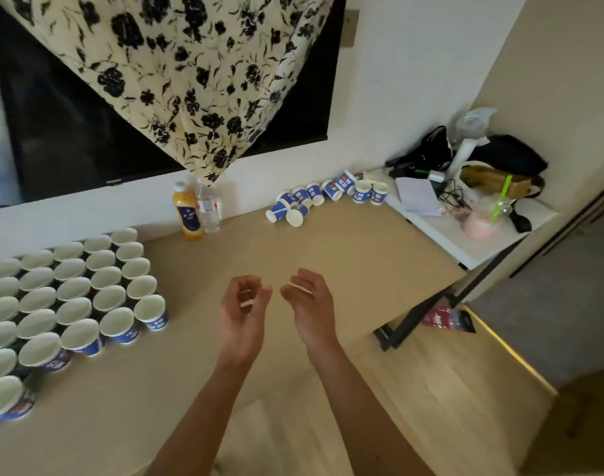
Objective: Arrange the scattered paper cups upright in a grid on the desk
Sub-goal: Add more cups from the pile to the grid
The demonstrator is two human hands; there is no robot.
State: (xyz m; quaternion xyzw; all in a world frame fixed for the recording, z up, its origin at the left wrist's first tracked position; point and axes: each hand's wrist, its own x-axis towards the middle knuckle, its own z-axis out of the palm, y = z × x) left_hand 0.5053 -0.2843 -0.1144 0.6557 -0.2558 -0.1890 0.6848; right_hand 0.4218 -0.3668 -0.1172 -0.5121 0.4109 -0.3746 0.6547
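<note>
So the grid [70,297] fills the desk's [328,252] left side, cups upright; left hand [243,310] hovers mid-desk, fingers loosely curled, holding nothing; right hand [310,304] beside it, fingers relaxed, empty too; loose cups [324,197] lie far right by the wall; looks between trips, next is reaching over there to grab some.

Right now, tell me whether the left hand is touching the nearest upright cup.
Apart. The head view shows bare desk between the left hand and the cup.
</note>
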